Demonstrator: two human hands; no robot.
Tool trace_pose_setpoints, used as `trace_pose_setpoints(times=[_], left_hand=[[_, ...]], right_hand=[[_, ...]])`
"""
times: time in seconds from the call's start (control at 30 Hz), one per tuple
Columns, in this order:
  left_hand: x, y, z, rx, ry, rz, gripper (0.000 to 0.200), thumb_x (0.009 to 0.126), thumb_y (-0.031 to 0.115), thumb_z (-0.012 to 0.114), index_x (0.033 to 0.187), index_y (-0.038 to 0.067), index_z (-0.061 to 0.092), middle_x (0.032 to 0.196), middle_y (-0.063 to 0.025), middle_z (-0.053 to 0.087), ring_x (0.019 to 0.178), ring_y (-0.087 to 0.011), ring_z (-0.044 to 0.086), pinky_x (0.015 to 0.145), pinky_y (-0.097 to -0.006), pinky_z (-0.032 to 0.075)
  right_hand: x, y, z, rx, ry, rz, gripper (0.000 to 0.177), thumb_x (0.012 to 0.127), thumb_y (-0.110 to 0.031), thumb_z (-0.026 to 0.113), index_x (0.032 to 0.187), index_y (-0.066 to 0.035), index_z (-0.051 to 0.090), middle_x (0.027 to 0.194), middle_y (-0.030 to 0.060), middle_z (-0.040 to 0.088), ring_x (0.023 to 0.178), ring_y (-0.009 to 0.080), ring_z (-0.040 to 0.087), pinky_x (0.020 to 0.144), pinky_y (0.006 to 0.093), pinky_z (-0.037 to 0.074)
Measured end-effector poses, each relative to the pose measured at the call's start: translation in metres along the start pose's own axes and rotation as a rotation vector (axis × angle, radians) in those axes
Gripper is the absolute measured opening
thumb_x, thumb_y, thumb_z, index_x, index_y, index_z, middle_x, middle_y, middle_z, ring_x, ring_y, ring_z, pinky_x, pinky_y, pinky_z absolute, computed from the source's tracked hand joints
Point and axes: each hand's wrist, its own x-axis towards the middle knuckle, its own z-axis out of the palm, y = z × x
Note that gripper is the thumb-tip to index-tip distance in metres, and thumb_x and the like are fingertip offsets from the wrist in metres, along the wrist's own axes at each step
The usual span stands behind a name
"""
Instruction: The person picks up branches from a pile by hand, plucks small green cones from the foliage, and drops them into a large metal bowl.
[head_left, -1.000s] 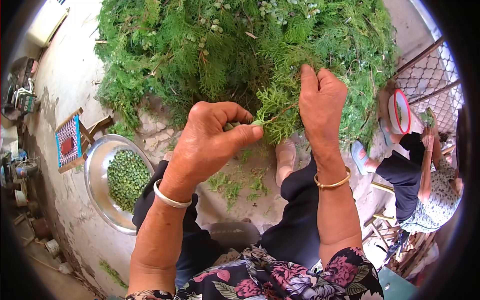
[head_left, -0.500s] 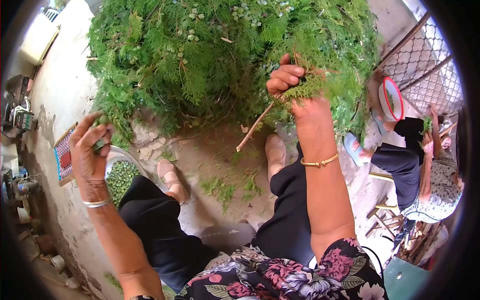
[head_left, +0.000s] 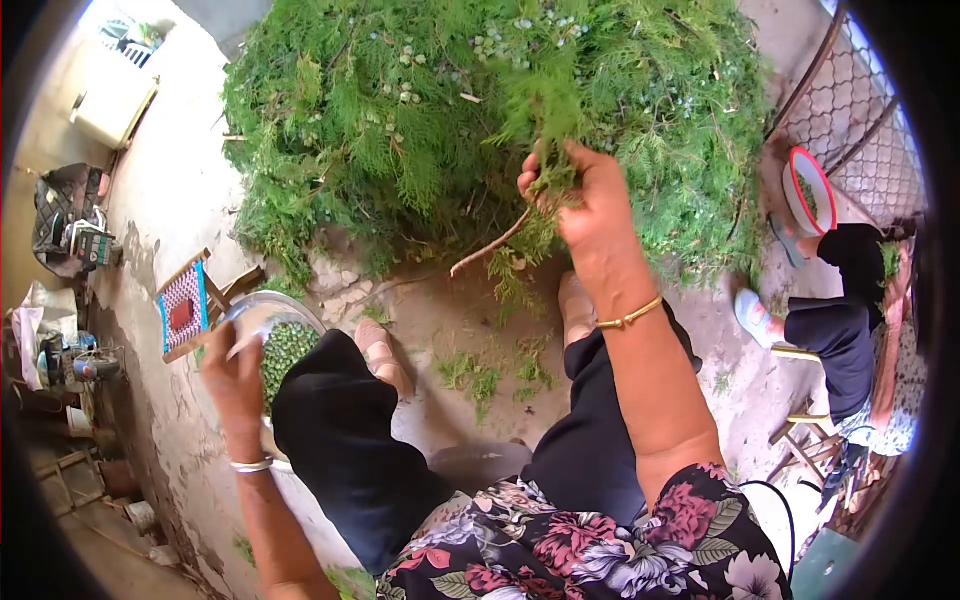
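Note:
My right hand (head_left: 592, 198) is closed around a leafy cypress branch (head_left: 492, 246), its bare brown stem pointing down and left. The feathery green tip is blurred above my fingers. Low on the left, my left hand (head_left: 236, 388) hovers at the metal basin (head_left: 262, 300), fingers apart and somewhat blurred; I see nothing between them. Small green cones (head_left: 288, 352) lie inside the basin, beside my left knee. In front of my feet rises a large heap of cypress branches (head_left: 400, 130), with pale cones among the leaves.
A woven-seat stool (head_left: 184, 308) stands beyond the basin. At right sits another person (head_left: 840, 330), near a red-rimmed white basin (head_left: 812, 190) and a wire mesh fence (head_left: 850, 115). Fallen sprigs (head_left: 475, 378) lie between my feet. Assorted machinery (head_left: 90, 240) lines the left wall.
My left hand has lowered toward the basin, and the green cones it held no longer show in it. My right hand has moved slightly left and down, turning the branch.

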Motion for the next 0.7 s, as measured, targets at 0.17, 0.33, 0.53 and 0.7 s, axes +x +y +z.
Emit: trace_pose_setpoints(times=[0.17,0.33,0.53,0.7], left_hand=[[-0.001,0.140,0.082,-0.240,-0.282,0.284,0.041,0.076,0.014,0.070,0.110,-0.003,0.056,0.102,-0.0183,0.062,0.092,-0.0244,0.061,0.079,-0.0335,0.047],[-0.012,0.173,0.150,-0.697,-0.665,0.025,0.029,0.079,0.008,0.066,0.105,-0.003,0.060,0.076,-0.0049,0.063,0.065,-0.0111,0.056,0.059,-0.0254,0.045],[-0.003,0.126,0.092,-0.759,-0.295,-0.058,0.013,0.082,0.004,0.060,0.092,0.001,0.067,0.067,0.0019,0.057,0.056,-0.0039,0.047,0.048,-0.0197,0.036],[-0.014,0.014,-0.019,-0.440,0.007,-0.260,0.016,0.084,0.010,0.058,0.093,-0.001,0.064,0.068,0.0031,0.053,0.052,-0.0035,0.042,0.045,-0.0191,0.033]], right_hand=[[-0.008,0.013,-0.009,-0.086,-0.145,0.014,0.022,0.090,-0.013,0.044,0.101,0.004,0.053,0.094,0.0141,0.060,0.079,0.0276,0.060,0.068,0.0399,0.052],[-0.029,0.013,0.003,0.012,-0.214,0.061,0.026,0.091,-0.017,0.045,0.103,0.005,0.052,0.091,0.0153,0.061,0.083,0.0284,0.060,0.073,0.0403,0.051],[-0.015,-0.009,-0.009,-0.259,-0.071,0.153,0.043,0.089,-0.038,0.050,0.097,0.005,0.050,0.089,0.0201,0.060,0.081,0.0303,0.060,0.071,0.0417,0.049],[-0.010,-0.017,-0.017,-0.319,0.085,0.130,0.037,0.088,-0.031,0.053,0.098,0.005,0.048,0.086,0.0220,0.062,0.079,0.0319,0.061,0.067,0.0395,0.048]])
